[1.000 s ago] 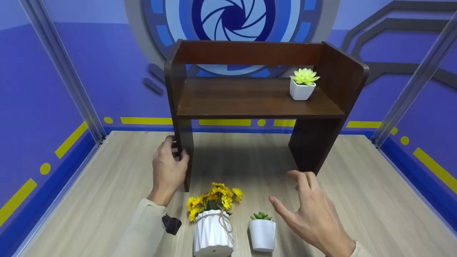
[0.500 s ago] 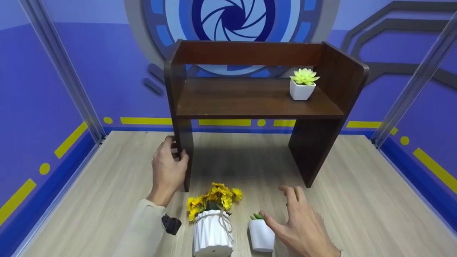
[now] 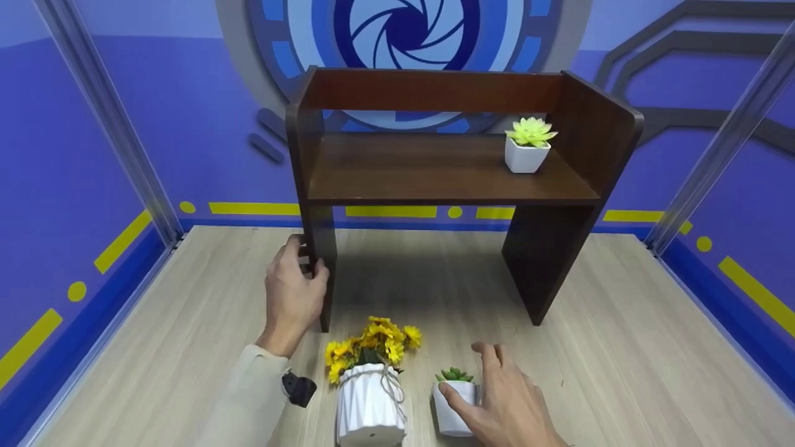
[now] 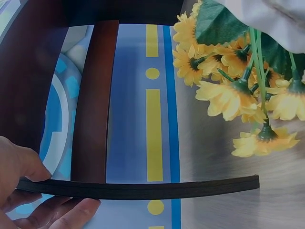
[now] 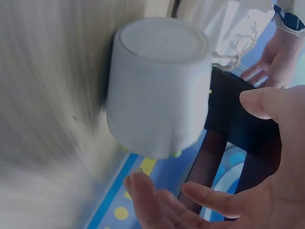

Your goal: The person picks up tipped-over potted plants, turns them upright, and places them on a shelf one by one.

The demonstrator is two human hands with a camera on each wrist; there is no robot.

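My left hand (image 3: pixel 293 298) grips the left side panel (image 4: pixel 138 189) of a dark brown wooden shelf (image 3: pixel 435 167), thumb on one face and fingers on the other. My right hand (image 3: pixel 506 397) reaches around a small white round pot (image 5: pixel 159 95) with a green succulent (image 3: pixel 454 375), thumb and fingers spread about it. A gap shows between the thumb and the pot in the right wrist view. This pot lies on its side, base toward me. Left of it lies a ribbed white vase (image 3: pixel 371 403) tied with twine, holding yellow flowers (image 4: pixel 228 100).
On the shelf board, toward the right, stands a square white pot (image 3: pixel 526 156) with a pale green succulent. The shelf stands on a light wooden table (image 3: pixel 621 360). Blue patterned walls (image 3: pixel 112 155) with metal corner posts enclose the table.
My right hand has moved left and toward me, from beside the shelf's right leg to the small succulent pot. The left hand keeps its hold on the shelf panel.
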